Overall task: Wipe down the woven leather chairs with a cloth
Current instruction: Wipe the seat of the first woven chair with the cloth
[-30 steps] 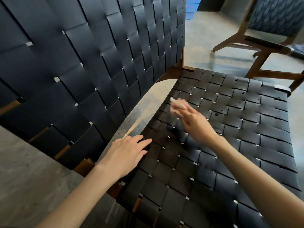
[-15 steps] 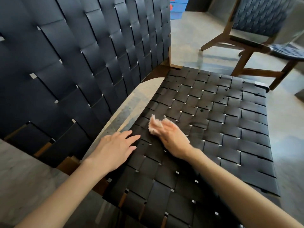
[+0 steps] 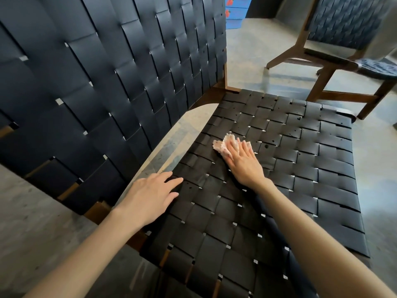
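Your right hand point(image 3: 241, 163), fingers spread flat, presses the pale cloth point(image 3: 225, 144) onto the woven seat point(image 3: 300, 168) to wipe it, while beside it your left hand point(image 3: 150, 197) rests open, likely bracing the chair.

seat point(image 3: 300, 168): black basket-weave | cloth point(image 3: 225, 144): pale pink | frame point(image 3: 219, 91): brown

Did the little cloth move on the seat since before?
Yes. The cloth under the right hand slid farther across the woven seat, away from the resting left hand and the edge nearest the backrest.
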`<state>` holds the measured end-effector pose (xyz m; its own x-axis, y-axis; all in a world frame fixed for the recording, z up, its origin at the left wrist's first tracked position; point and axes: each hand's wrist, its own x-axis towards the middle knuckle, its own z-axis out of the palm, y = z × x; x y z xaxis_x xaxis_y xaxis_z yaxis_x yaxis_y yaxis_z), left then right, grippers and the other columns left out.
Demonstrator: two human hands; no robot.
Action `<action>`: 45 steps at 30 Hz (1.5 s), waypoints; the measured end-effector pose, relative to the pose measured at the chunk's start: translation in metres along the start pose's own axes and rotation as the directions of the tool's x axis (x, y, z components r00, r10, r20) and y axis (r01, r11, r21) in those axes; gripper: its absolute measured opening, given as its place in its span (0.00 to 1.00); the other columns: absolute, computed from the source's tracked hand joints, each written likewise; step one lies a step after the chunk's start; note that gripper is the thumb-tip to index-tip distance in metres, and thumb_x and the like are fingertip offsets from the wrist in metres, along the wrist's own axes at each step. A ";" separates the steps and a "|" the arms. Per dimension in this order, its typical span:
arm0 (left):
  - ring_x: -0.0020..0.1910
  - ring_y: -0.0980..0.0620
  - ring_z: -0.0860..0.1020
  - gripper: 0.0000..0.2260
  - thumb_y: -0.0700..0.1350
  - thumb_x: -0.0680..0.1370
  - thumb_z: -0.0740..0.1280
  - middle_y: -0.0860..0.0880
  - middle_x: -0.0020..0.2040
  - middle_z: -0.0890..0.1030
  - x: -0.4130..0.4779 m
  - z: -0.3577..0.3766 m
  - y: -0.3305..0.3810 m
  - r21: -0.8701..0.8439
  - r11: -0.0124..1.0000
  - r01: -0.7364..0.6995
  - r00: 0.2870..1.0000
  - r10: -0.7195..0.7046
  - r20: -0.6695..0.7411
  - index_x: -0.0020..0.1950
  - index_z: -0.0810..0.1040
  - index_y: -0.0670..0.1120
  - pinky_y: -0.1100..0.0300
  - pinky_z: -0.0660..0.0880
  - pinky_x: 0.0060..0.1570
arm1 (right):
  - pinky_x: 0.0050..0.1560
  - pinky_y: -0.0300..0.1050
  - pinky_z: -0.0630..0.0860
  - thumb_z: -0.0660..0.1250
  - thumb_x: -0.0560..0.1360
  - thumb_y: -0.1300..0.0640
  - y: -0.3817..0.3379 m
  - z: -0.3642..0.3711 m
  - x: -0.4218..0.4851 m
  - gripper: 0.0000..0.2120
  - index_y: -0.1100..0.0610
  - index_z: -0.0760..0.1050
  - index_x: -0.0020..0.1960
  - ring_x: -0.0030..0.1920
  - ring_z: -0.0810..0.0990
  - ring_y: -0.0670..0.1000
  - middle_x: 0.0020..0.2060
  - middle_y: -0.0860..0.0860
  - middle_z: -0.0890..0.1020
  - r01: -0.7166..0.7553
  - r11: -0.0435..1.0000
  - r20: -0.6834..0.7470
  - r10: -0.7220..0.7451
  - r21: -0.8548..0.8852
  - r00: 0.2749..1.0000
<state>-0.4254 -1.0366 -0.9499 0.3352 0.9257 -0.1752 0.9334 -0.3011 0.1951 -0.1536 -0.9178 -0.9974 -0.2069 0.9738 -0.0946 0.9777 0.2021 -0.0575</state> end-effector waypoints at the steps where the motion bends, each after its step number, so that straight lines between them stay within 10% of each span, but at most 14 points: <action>1: 0.74 0.54 0.63 0.22 0.57 0.83 0.51 0.55 0.78 0.58 -0.001 0.000 -0.001 0.001 1.000 0.000 1.000 0.000 -0.005 0.78 0.54 0.59 0.56 0.69 0.67 | 0.76 0.49 0.40 0.43 0.84 0.47 -0.004 0.000 -0.002 0.26 0.54 0.47 0.79 0.77 0.51 0.58 0.78 0.55 0.50 0.037 0.999 -0.045 -0.037 0.005 0.998; 5: 0.73 0.55 0.63 0.22 0.57 0.83 0.51 0.56 0.77 0.59 -0.003 -0.002 -0.002 0.002 1.000 0.002 1.000 -0.002 0.006 0.78 0.54 0.60 0.57 0.69 0.67 | 0.66 0.51 0.67 0.46 0.82 0.55 -0.027 -0.008 -0.025 0.22 0.50 0.61 0.75 0.59 0.69 0.56 0.71 0.53 0.65 0.288 0.956 -0.046 -0.285 0.064 0.957; 12: 0.75 0.53 0.61 0.22 0.57 0.83 0.53 0.54 0.78 0.59 0.020 0.005 0.012 -0.034 0.999 0.010 0.998 -0.008 0.062 0.77 0.56 0.59 0.52 0.69 0.68 | 0.46 0.29 0.67 0.57 0.83 0.55 -0.032 -0.062 -0.066 0.19 0.48 0.67 0.73 0.48 0.79 0.43 0.51 0.44 0.82 0.194 0.905 0.101 -0.249 0.379 0.963; 16: 0.74 0.51 0.62 0.22 0.57 0.83 0.52 0.54 0.78 0.58 0.030 0.006 0.023 -0.079 0.997 0.017 0.999 -0.013 0.050 0.77 0.56 0.60 0.51 0.68 0.67 | 0.64 0.48 0.71 0.58 0.81 0.60 0.030 -0.075 -0.042 0.22 0.48 0.66 0.74 0.67 0.73 0.55 0.73 0.48 0.68 0.140 0.960 -0.169 -0.100 0.242 0.980; 22: 0.75 0.53 0.59 0.22 0.58 0.83 0.52 0.56 0.78 0.58 0.034 0.009 0.034 -0.160 0.987 0.020 0.998 -0.011 0.055 0.77 0.56 0.62 0.52 0.66 0.68 | 0.76 0.51 0.50 0.48 0.83 0.55 0.088 -0.033 -0.012 0.23 0.54 0.53 0.78 0.74 0.59 0.60 0.75 0.59 0.60 -0.105 0.988 -0.055 0.100 -0.114 0.994; 27: 0.75 0.53 0.59 0.22 0.57 0.83 0.52 0.55 0.78 0.58 0.037 0.007 0.034 -0.194 0.981 0.018 0.999 -0.009 0.048 0.77 0.56 0.61 0.52 0.66 0.69 | 0.68 0.48 0.61 0.42 0.75 0.61 0.042 -0.023 -0.018 0.28 0.54 0.63 0.73 0.58 0.71 0.56 0.71 0.57 0.64 0.224 0.955 -0.026 -0.233 -0.196 0.972; 30: 0.76 0.53 0.59 0.22 0.57 0.83 0.53 0.55 0.78 0.58 0.037 0.006 0.033 -0.198 0.979 0.037 0.998 -0.026 0.057 0.77 0.56 0.61 0.52 0.64 0.70 | 0.74 0.44 0.52 0.53 0.78 0.65 0.034 -0.027 -0.027 0.25 0.58 0.60 0.75 0.70 0.65 0.52 0.75 0.55 0.60 0.337 0.939 -0.004 -0.338 -0.064 0.941; 33: 0.76 0.53 0.59 0.22 0.57 0.83 0.53 0.55 0.78 0.57 0.035 0.004 0.034 -0.204 0.978 0.044 0.998 -0.033 0.056 0.77 0.56 0.62 0.52 0.64 0.70 | 0.67 0.51 0.62 0.48 0.75 0.59 0.043 -0.029 -0.025 0.26 0.59 0.63 0.73 0.68 0.67 0.55 0.70 0.55 0.66 0.109 0.994 -0.159 -0.104 0.022 0.982; 38: 0.76 0.54 0.58 0.22 0.58 0.83 0.52 0.56 0.78 0.57 0.034 0.007 0.033 -0.217 0.974 0.061 0.997 -0.051 0.052 0.77 0.56 0.63 0.54 0.64 0.70 | 0.74 0.46 0.52 0.53 0.73 0.63 0.049 -0.014 -0.009 0.31 0.62 0.56 0.76 0.70 0.62 0.59 0.72 0.60 0.64 -0.412 0.911 -0.261 0.398 0.002 0.879; 45: 0.76 0.57 0.55 0.22 0.58 0.83 0.51 0.57 0.78 0.55 0.031 0.007 0.034 -0.226 0.973 0.040 0.999 -0.033 0.034 0.77 0.54 0.63 0.57 0.64 0.69 | 0.75 0.46 0.48 0.54 0.78 0.64 -0.002 0.004 0.042 0.27 0.57 0.58 0.76 0.69 0.64 0.57 0.72 0.57 0.65 -0.013 0.997 -0.215 0.029 0.079 0.976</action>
<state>-0.3819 -1.0196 -0.9559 0.3088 0.9267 -0.2144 0.8927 -0.2046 0.4014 -0.1641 -0.8779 -1.0048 -0.1653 0.9789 0.1199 0.9743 0.1809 -0.1342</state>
